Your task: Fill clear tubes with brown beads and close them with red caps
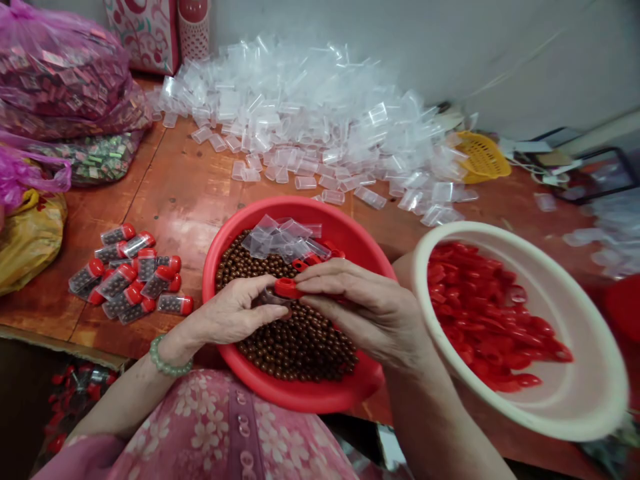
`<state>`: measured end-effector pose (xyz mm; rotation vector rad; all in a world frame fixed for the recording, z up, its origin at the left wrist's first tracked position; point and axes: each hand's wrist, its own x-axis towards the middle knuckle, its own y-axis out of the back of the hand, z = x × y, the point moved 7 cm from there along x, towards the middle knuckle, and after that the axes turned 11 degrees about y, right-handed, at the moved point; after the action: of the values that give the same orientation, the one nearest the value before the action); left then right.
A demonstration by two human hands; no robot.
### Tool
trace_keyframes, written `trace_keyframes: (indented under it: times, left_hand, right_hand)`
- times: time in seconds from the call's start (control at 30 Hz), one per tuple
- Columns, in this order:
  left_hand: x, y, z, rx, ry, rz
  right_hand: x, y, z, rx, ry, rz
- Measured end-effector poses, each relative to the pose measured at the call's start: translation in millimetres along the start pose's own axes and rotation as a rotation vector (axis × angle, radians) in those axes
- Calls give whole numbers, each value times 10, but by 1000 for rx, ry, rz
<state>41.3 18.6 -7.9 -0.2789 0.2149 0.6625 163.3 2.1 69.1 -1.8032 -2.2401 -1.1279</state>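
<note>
Over a red basin (213,260) of small brown balls (300,343), both of my hands meet at one small container. My left hand (240,310) pinches its clear plastic tube (273,297) between thumb and fingers. From the other side, my right hand (367,303) has its fingers closed on the red cap (287,288) at the tube's end. How full the tube is stays hidden behind my fingers. Several clear tubes (280,239) and red caps (313,259) lie on the balls at the basin's far side.
A cream basin (565,293) of red caps (480,313) stands at right. Filled, capped tubes (120,280) lie at left. Clear tubes (320,120) are heaped along the wall near a yellow basket (480,157). Purple bags (65,73) occupy the far left.
</note>
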Motion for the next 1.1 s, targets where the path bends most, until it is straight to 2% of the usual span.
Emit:
trace_keyframes:
  times: [0.2, 0.33, 0.4, 0.57, 0.8, 0.93, 1.0, 1.1]
  left_hand:
    - [5, 29, 30, 2, 42, 61]
    - [17, 36, 36, 5, 38, 67]
    - [25, 36, 28, -8, 24, 57]
    - [25, 41, 22, -51, -28, 40]
    - [14, 6, -1, -106, 63, -10]
    - [15, -11, 3, -76, 62, -33]
    - [19, -5, -9, -84, 67, -23]
    - [19, 34, -22, 5, 63, 59]
  right_hand:
    - [-134, 228, 15, -94, -66, -34]
    - [-183, 302, 92, -134, -129, 113]
    - [-160, 229, 111, -98, -118, 157]
    - [-96, -42, 84, -8, -50, 116]
    - [-130, -46, 37, -95, -3, 95]
    - [-69, -90, -24, -95, 44, 30]
    - [-38, -121, -47, -82, 58, 2]
    - [-34, -174, -78, -76, 110, -10]
